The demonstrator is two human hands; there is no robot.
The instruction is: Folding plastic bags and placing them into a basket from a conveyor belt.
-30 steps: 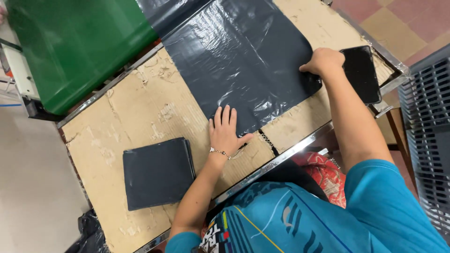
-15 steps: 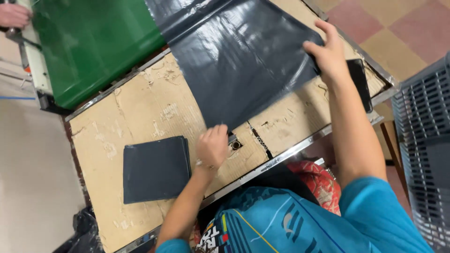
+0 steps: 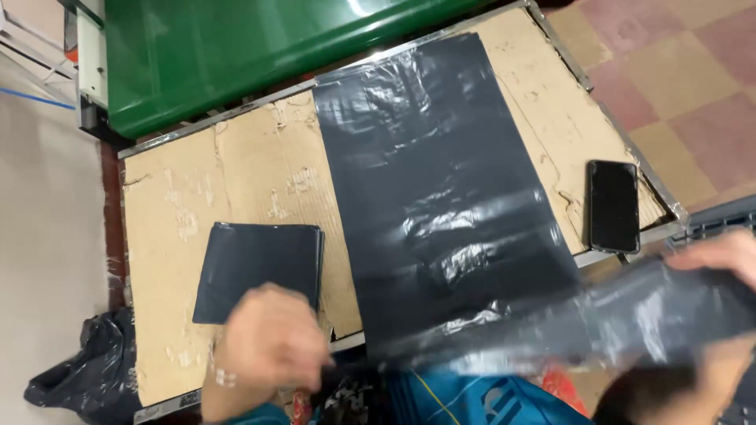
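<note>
A small workshop: cardboard-topped metal bench [image 3: 236, 181], green machine [image 3: 236, 55], stacked black plastic bags [image 3: 256, 271], tiled floor [image 3: 677, 86].

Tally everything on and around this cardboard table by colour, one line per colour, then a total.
Black: 4 – long plastic sheet held at its near end by left hand and right hand, folded stack, phone, bag on the floor
Green: 1 – machine cover
Brown: 1 – cardboard tabletop
Total: 6
</note>
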